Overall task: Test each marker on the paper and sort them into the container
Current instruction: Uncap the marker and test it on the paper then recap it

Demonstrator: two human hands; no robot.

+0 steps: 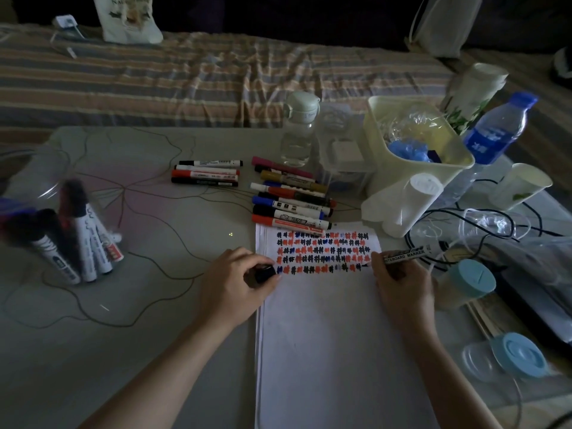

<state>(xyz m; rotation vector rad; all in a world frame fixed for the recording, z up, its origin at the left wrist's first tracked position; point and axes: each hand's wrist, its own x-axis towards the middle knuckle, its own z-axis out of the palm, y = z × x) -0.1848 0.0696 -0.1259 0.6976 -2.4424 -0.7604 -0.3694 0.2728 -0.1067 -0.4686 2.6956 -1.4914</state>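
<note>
the bench (139, 305) filled most of the frame, with a striped bed (185, 82) across the top. the paper (325, 351) ran from centre to the bottom edge, its upper part covered in rows of red, black and blue test marks (322, 252). at the far left stood the clear container (46, 193), already holding several tested markers (83, 243) leaning tip-down. two untested groups lay above the paper: a heap of markers (291, 199) at centre and a smaller row (205, 173) to its left.

the right hand (402, 283), right of centre, had its fingers curled round a black whiteboard marker (405, 252), the tip touching the paper at the end of the lowest row. the left hand (235, 283), at the paper's left edge, pinched the black cap (264, 272) and seemed to steady the sheet.

risks, as i judged them: the writing hand lay just beside fresh ink and could smear it; the sheet could slip if the left hand lifted; a cap poorly pressed on would let the marker dry out; and the cables (483, 224) and cups (526, 184) crowding the right side could be snagged by that arm.
</note>
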